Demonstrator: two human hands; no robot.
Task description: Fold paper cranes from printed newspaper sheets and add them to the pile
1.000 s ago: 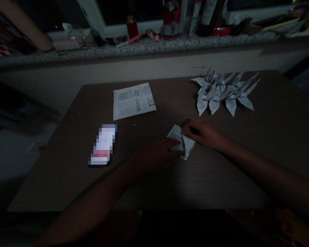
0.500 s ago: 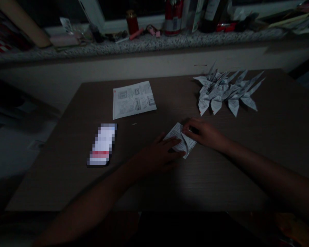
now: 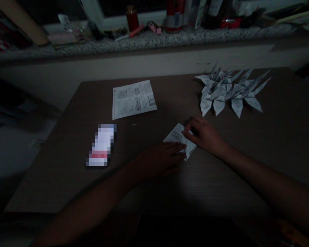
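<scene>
A small folded sheet of printed paper [image 3: 177, 133] lies on the table under both hands, one corner toward me. My left hand [image 3: 161, 157] reaches in from the left with its fingers stretched out flat over the paper's near part. At the paper's upper right, my right hand [image 3: 202, 132] has thumb and forefinger pinched on a flap of it. The fingers hide part of the folds. Beyond the right hand stands a cluster of several pointed origami pieces [image 3: 229, 92], folded from similar printed paper.
A printed sheet [image 3: 134, 99] lies flat at the back left of the table [image 3: 67, 137]. Nearer me is a phone [image 3: 101, 145] with its screen lit and blurred. Behind the table runs a granite sill [image 3: 154, 43] crowded with a jar, a red can and other items.
The raised flap now lies flatter against the paper. My left fingers have shifted slightly toward me and press along the near corner. The right hand stays almost in place.
</scene>
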